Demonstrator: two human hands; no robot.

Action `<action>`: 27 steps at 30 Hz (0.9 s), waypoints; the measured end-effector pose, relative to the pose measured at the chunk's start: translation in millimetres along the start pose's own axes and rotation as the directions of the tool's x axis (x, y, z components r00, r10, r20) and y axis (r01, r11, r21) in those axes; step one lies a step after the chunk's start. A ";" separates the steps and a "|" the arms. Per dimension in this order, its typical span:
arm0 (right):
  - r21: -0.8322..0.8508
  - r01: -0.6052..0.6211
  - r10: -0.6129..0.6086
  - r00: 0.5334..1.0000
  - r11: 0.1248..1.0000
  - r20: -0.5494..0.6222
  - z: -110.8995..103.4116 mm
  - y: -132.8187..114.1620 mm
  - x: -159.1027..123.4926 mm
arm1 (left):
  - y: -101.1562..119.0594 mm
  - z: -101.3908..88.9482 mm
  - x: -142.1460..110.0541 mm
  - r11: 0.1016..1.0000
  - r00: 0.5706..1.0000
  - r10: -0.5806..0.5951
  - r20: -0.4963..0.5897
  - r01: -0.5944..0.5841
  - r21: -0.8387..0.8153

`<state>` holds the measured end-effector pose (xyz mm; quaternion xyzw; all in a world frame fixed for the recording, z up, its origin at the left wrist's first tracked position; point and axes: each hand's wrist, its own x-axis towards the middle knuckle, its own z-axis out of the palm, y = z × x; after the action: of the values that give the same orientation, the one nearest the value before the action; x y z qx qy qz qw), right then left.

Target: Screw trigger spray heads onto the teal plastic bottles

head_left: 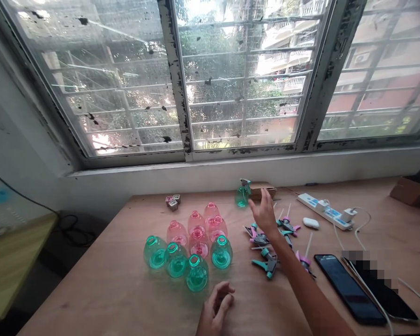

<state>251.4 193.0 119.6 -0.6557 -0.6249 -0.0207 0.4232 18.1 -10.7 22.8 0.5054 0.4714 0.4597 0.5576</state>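
My right hand [264, 214] is stretched out over the back of the table, empty, with its fingers apart. Just left of its fingertips stands a green spray bottle [241, 198] with its trigger head on. My left hand [217, 305] rests near the front, loosely curled, thumb apart from the fingers and nothing in it. Beyond it stand several open green bottles [197, 279], with several open pink bottles [199, 246] behind them. Grey, teal and pink spray heads [267, 265] with pale tubes lie under and beside my right arm, which partly hides them.
A small cardboard box [262, 189] is behind my right hand. To the right lie a white power strip [325, 212], a white earbud case [311, 223], a phone [350, 289] and cables. Small square blocks [173, 204] sit at the back left. The window wall borders the wooden table [101, 284].
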 end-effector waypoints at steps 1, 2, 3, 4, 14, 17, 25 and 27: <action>0.011 0.006 -0.006 1.000 1.000 -0.007 -4.9 2.9 -32.6 | -1.3 -0.1 0.6 1.000 1.000 0.003 0.004 -0.003 0.002; 0.030 0.022 -0.022 1.000 0.999 -0.006 -8.4 7.0 -66.3 | -3.3 0.4 0.8 1.000 1.000 0.011 0.012 -0.011 0.013; 0.078 0.058 -0.058 0.998 0.995 -0.012 -10.4 12.3 -99.4 | -6.1 1.6 0.5 0.999 0.999 0.036 0.007 -0.036 0.041; 0.091 0.071 -0.072 0.997 0.993 0.008 -11.3 19.0 -130.3 | -9.8 3.4 -0.4 0.990 0.994 0.103 -0.025 -0.100 0.098; 0.033 0.129 -0.133 0.968 0.991 0.210 -26.3 74.3 -251.4 | -32.4 -6.5 -11.8 0.536 0.364 0.832 -0.418 -0.332 0.776; 0.012 0.045 -0.046 0.984 0.999 0.174 -27.4 70.5 -259.6 | -28.7 -23.6 -9.5 0.541 0.404 0.810 -0.425 -0.233 0.808; 0.131 -0.123 0.086 0.962 0.984 0.261 -25.7 49.7 -255.9 | -24.3 -44.7 6.9 0.770 0.674 0.490 -0.553 -0.038 0.637; 0.298 -0.168 0.069 0.946 0.940 0.316 -29.2 47.3 -251.3 | -21.2 -43.7 10.3 0.787 0.674 0.467 -0.572 -0.022 0.617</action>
<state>250.8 -18.9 -26.4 -0.6104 -0.6359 0.2070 0.4245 -23.0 3.8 -0.9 0.4947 0.6832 0.5294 0.0910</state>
